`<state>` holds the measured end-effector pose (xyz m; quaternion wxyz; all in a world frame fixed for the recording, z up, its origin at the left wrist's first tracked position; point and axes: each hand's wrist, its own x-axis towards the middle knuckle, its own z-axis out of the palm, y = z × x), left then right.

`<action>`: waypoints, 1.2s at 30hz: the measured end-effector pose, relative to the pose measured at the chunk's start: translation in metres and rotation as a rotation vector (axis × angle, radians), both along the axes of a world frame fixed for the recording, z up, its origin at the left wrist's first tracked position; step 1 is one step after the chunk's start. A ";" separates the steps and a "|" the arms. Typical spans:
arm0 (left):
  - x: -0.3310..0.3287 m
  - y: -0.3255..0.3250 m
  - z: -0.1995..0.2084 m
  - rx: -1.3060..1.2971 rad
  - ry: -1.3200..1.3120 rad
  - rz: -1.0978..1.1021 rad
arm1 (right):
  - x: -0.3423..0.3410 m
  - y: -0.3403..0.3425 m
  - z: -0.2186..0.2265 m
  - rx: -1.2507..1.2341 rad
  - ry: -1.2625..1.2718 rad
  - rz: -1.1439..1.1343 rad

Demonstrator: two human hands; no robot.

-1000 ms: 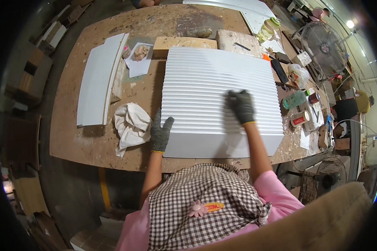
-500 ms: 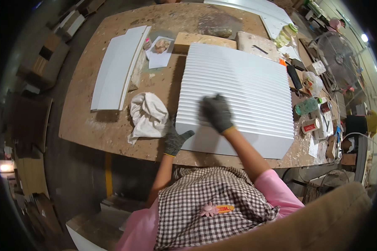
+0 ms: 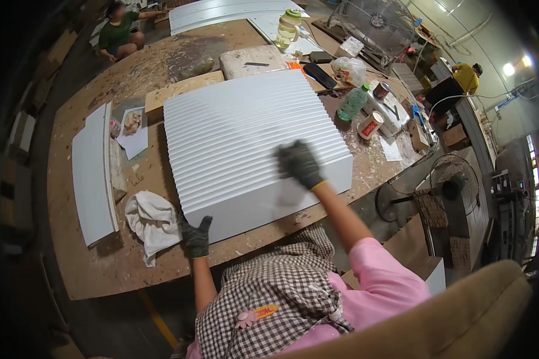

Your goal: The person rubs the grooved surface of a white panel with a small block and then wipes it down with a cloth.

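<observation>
A white panel [image 3: 239, 113] with ridged rows across its top lies on the brown worktable [image 3: 102, 284]; its near side is a smooth plain band. My right hand [image 3: 302, 165], in a dark grey glove, is over the ridges toward their right, near the plain band. Its fingers are curled and somewhat blurred, so whatever they hold is hidden. At the panel's near left corner is my left hand [image 3: 196, 237], gloved too, thumb raised apart from the fingers and nothing in its grasp. A crumpled white cloth [image 3: 152, 221] lies just left of it.
Left stands a long white board [image 3: 93, 179]. A wooden block [image 3: 183, 91] borders the panel's far side. To the right are a black phone [image 3: 320, 76], a green bottle [image 3: 353, 103] and a paper cup [image 3: 370, 125]. Other people [image 3: 121, 33] are farther off.
The head view has turned, so the table appears shifted left and rotated. My right hand has moved rightward along the ridges. My left hand stays by the panel's near left corner.
</observation>
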<state>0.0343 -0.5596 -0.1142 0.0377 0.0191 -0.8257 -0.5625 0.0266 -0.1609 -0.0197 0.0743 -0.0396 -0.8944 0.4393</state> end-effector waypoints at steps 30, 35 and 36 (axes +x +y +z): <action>-0.004 -0.026 -0.028 -0.086 -0.041 0.002 | -0.038 0.166 0.004 0.302 0.074 -0.400; 0.004 0.012 0.046 -0.156 0.116 0.011 | -0.003 0.273 -0.006 -0.675 0.079 -0.627; 0.011 0.009 0.048 -0.204 0.147 0.074 | -0.007 0.256 -0.006 -1.263 0.128 -0.484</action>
